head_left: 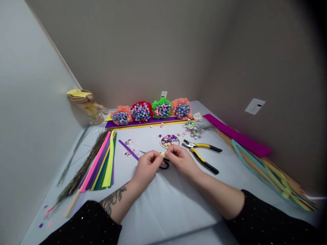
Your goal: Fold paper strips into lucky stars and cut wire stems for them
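Observation:
Near the middle of the table my left hand point(150, 164) and my right hand point(182, 160) meet fingertip to fingertip. Both pinch a small pale yellow piece of paper point(162, 154), its shape mostly hidden by my fingers. Just under them lies a pair of scissors with black handles point(165, 165); the thin blade point(143, 151) points left past my left hand. A purple paper strip point(128, 149) lies to the left of my left hand. Beyond my right hand stands a round dish point(170, 140) of small folded paper stars.
Pliers point(201, 146) with yellow and black handles lie at right. Coloured paper strips point(99, 166) and brown stems point(81, 166) spread at left. Several star bouquets point(141, 111) line the back. Long sticks and a magenta sheet point(240, 136) lie far right; a basket point(80, 95) stands back left.

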Action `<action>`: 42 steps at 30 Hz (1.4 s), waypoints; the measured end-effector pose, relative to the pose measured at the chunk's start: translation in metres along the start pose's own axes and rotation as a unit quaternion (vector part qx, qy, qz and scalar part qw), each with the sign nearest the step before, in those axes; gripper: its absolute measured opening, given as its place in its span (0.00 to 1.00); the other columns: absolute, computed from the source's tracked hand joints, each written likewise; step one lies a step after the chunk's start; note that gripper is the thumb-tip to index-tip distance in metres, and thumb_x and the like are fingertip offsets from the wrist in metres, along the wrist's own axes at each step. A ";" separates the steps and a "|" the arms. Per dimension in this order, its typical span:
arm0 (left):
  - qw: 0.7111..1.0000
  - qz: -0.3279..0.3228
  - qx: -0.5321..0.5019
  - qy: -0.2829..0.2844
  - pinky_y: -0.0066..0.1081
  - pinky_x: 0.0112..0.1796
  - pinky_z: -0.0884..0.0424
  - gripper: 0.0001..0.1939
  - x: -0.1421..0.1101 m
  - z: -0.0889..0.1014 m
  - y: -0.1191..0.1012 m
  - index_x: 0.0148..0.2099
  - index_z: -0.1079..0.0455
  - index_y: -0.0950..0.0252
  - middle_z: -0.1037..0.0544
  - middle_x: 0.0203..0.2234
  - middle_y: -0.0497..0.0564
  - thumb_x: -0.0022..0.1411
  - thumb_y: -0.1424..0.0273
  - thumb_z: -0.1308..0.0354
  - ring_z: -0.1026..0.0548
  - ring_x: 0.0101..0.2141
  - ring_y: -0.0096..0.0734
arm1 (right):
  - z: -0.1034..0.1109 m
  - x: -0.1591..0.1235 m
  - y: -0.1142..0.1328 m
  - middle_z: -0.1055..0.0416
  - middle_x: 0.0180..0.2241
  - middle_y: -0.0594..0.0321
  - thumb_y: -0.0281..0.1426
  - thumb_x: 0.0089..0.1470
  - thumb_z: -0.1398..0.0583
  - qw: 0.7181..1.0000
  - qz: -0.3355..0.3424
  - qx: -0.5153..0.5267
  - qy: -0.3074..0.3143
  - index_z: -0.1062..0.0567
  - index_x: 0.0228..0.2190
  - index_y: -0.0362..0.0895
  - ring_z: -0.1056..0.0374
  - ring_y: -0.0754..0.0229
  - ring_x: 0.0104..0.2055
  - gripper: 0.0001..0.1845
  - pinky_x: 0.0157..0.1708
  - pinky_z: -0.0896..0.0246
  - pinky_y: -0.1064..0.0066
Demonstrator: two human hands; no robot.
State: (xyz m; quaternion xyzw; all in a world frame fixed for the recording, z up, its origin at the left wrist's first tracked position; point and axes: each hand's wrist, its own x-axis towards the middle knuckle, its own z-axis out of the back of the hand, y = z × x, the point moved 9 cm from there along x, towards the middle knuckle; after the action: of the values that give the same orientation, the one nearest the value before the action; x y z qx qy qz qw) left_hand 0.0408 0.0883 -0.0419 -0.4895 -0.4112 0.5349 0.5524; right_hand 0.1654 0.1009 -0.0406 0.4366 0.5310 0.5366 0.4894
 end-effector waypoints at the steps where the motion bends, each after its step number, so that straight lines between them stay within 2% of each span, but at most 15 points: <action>1: 1.000 0.006 -0.005 0.001 0.22 0.21 0.36 0.10 0.000 0.000 0.000 0.26 0.31 0.66 0.25 0.20 0.47 0.56 0.65 0.45 0.31 0.21 0.24 | 0.000 0.000 0.000 0.42 0.19 0.70 0.33 0.47 0.42 1.000 -0.002 -0.004 0.000 0.36 0.21 0.43 0.47 0.67 0.23 0.08 0.24 0.51 0.74; 8: 1.000 -0.001 -0.007 0.006 0.21 0.20 0.38 0.10 0.001 0.000 0.000 0.27 0.31 0.66 0.25 0.21 0.46 0.56 0.65 0.45 0.32 0.21 0.22 | -0.003 -0.003 -0.002 0.40 0.19 0.70 0.36 0.46 0.40 1.000 -0.012 0.005 0.014 0.36 0.21 0.43 0.47 0.67 0.22 0.12 0.24 0.52 0.74; 11: 1.000 0.003 -0.005 0.005 0.20 0.20 0.38 0.12 0.001 0.000 0.003 0.28 0.31 0.66 0.26 0.20 0.46 0.57 0.63 0.45 0.33 0.20 0.21 | -0.001 -0.002 0.000 0.43 0.17 0.71 0.37 0.46 0.39 0.999 -0.005 0.032 0.023 0.37 0.20 0.43 0.49 0.68 0.21 0.14 0.22 0.54 0.74; 15: 1.000 0.021 -0.009 0.017 0.20 0.17 0.42 0.14 0.001 -0.001 0.006 0.28 0.32 0.66 0.26 0.20 0.46 0.57 0.60 0.45 0.37 0.17 0.20 | 0.004 0.002 -0.002 0.44 0.16 0.73 0.38 0.46 0.38 0.997 -0.009 0.076 0.019 0.34 0.23 0.43 0.52 0.70 0.18 0.12 0.20 0.58 0.74; 20: 0.999 0.019 -0.025 0.034 0.20 0.18 0.41 0.13 0.001 -0.004 0.007 0.29 0.32 0.66 0.27 0.20 0.45 0.56 0.61 0.45 0.38 0.18 0.20 | 0.001 0.003 -0.007 0.42 0.17 0.71 0.36 0.45 0.38 0.995 -0.027 0.085 0.041 0.31 0.22 0.42 0.52 0.71 0.18 0.10 0.20 0.59 0.74; 30: 0.998 0.025 -0.043 0.041 0.21 0.18 0.43 0.13 0.002 -0.006 0.009 0.29 0.32 0.67 0.27 0.19 0.46 0.56 0.61 0.44 0.39 0.17 0.19 | 0.002 0.002 -0.004 0.38 0.19 0.69 0.37 0.45 0.38 0.998 -0.022 0.052 0.040 0.28 0.23 0.41 0.47 0.69 0.20 0.11 0.22 0.53 0.74; 36: 0.995 0.054 -0.073 0.051 0.20 0.15 0.45 0.14 0.002 -0.008 0.014 0.28 0.33 0.66 0.29 0.18 0.45 0.55 0.60 0.44 0.41 0.15 0.18 | 0.000 0.002 -0.002 0.32 0.23 0.66 0.37 0.44 0.37 0.997 -0.018 0.049 0.057 0.27 0.24 0.41 0.40 0.66 0.25 0.11 0.28 0.46 0.72; 42: 0.994 0.049 -0.078 0.060 0.20 0.15 0.45 0.14 0.002 -0.010 0.013 0.28 0.33 0.66 0.29 0.19 0.45 0.56 0.60 0.44 0.42 0.15 0.18 | -0.001 0.001 0.001 0.34 0.22 0.66 0.37 0.46 0.38 0.998 -0.001 0.034 0.044 0.29 0.23 0.41 0.41 0.66 0.25 0.11 0.28 0.46 0.73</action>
State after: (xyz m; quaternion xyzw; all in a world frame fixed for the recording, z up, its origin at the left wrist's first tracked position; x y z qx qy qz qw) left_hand 0.0485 0.0885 -0.0572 -0.5818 -0.3933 0.4970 0.5097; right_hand 0.1639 0.1015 -0.0398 0.4281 0.5709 0.5363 0.4508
